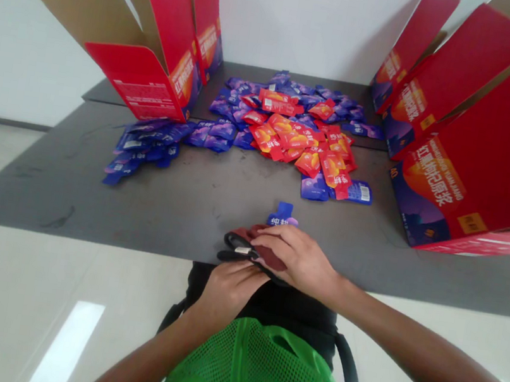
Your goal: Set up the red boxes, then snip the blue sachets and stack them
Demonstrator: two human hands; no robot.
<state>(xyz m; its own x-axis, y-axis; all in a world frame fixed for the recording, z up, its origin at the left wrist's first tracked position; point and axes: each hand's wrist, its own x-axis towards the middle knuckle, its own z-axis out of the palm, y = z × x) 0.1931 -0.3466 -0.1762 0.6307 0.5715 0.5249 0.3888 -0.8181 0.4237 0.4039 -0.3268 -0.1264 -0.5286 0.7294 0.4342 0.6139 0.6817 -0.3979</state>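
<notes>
Fingers of my right hand [297,260] lie slightly spread and gently curved, resting flat over a soft, matte, creased dark-red cloth bundle [269,254]. Fingers of my left hand [227,292] curl against a flat black strap [232,254] at the bundle's near side, beside a small silver-coloured tag [243,250]; whether they pinch the strap I cannot tell. Just beyond the bundle, one blue foil sachet [282,215] lies partly hidden behind my right hand, on a dark grey table top [90,205]. Farther beyond the bundle spreads a loose heap of glossy, pillow-shaped red-orange sachets [282,134] over blue-purple sachets [238,140]. Well to the bundle's far left and right stand printed red cardboard cartons [483,136], their flaps splayed open.
</notes>
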